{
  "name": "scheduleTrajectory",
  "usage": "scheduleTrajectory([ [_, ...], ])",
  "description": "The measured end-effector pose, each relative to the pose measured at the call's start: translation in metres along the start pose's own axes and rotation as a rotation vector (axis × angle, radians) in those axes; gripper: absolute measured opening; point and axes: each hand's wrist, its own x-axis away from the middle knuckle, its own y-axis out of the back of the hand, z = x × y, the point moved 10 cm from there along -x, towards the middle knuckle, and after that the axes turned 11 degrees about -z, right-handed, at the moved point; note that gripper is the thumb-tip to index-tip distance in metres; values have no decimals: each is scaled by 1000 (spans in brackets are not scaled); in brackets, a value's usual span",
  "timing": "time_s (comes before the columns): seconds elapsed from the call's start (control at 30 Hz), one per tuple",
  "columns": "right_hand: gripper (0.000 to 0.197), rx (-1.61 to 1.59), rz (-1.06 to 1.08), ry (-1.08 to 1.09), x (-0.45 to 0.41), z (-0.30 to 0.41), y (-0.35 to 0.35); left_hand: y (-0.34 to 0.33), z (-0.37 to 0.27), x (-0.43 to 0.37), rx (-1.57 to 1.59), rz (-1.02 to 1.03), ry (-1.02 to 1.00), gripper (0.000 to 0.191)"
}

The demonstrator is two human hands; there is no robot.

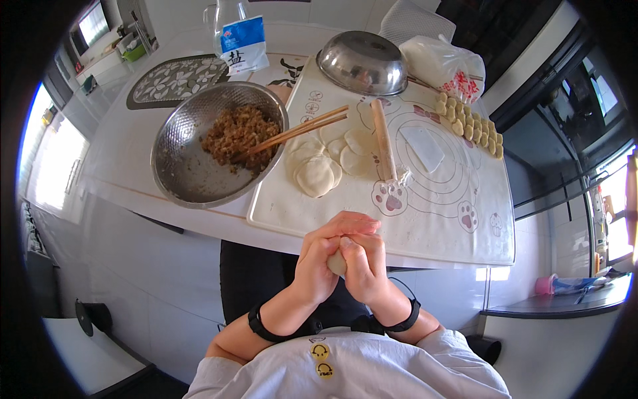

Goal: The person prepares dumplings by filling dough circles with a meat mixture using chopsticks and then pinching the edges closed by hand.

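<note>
My left hand [320, 264] and my right hand [366, 262] are pressed together in front of the table's near edge, closed around a piece of dough [337, 263]. Only the dough's lower end shows between the palms. Beyond them, flat round dough wrappers [315, 175] lie overlapping on a printed silicone mat [309, 219]. A wooden rolling pin [383, 139] lies right of the wrappers, beside a white scraper [422, 148]. At the left, a steel bowl [182, 167] holds minced filling [239, 132], with wooden chopsticks [299, 130] resting in it and over its rim.
Small dough pieces [468, 124] stand in rows at the mat's right edge. An upturned metal bowl [363, 62], a plastic bag [443, 65], a salt packet [244, 45] and a glass jug [224, 20] are at the back. A patterned placemat [174, 80] lies behind the filling bowl.
</note>
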Motion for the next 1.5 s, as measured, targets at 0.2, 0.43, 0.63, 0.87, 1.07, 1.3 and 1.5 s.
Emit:
scheduleTrajectory([
  [0.2, 26, -254, -46, -406, -4, -20, -8, 1, -1, 2, -35, -31, -46, 48],
  [0.43, 24, -104, 16, -198, -11, -8, -6, -3, -7, 2, -59, 14, -108, 46],
  [0.63, 27, -134, 214, -315, -13, -16, -16, 0, 0, -6, -40, 22, -26, 55],
  [0.87, 47, 179, 368, -5, -24, -5, -18, 23, 15, -13, 37, -140, 114, 63],
  [1.07, 52, 440, 483, 303, -32, 14, -12, 35, 20, -4, 106, -238, 215, 63],
  [1.3, 45, 876, 916, 541, -24, 10, -18, 25, 60, 15, 454, -187, 680, 51],
  [1.5, 30, 1282, 1283, 1024, -4, 12, -39, 14, 59, 11, 358, -262, 658, 40],
])
